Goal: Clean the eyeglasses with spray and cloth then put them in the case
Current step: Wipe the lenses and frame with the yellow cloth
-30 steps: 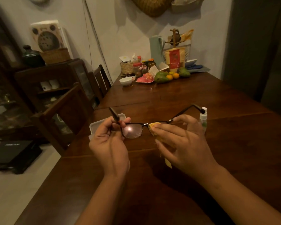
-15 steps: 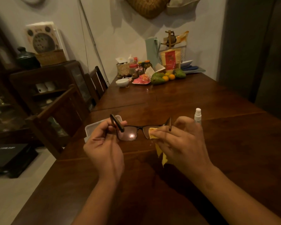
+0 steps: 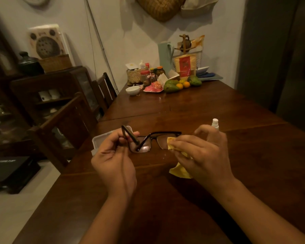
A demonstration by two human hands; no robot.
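Dark-framed eyeglasses (image 3: 144, 146) hang above the wooden table (image 3: 192, 113) in front of me. My left hand (image 3: 113, 155) pinches the left temple arm near its hinge. The right temple lies folded across the front of the frame. My right hand (image 3: 201, 152) presses a yellow cloth (image 3: 180, 170) onto the right lens, and the cloth's loose end hangs below the fingers. A small white spray bottle (image 3: 215, 123) stands upright behind my right hand, mostly hidden by it. A white case (image 3: 102, 140) lies open on the table behind my left hand, partly covered.
Fruit (image 3: 171, 85), jars, a woven basket, a white bowl (image 3: 132, 90) and a pitcher (image 3: 165, 56) crowd the table's far end by the wall. Wooden chairs (image 3: 67, 117) and a dark cabinet (image 3: 48, 90) stand at the left. The table's left edge runs diagonally past my left forearm.
The right temple arm, open a second ago, has folded across the frame. My right hand kept rubbing the right lens with the cloth. The spray bottle came into clearer view.
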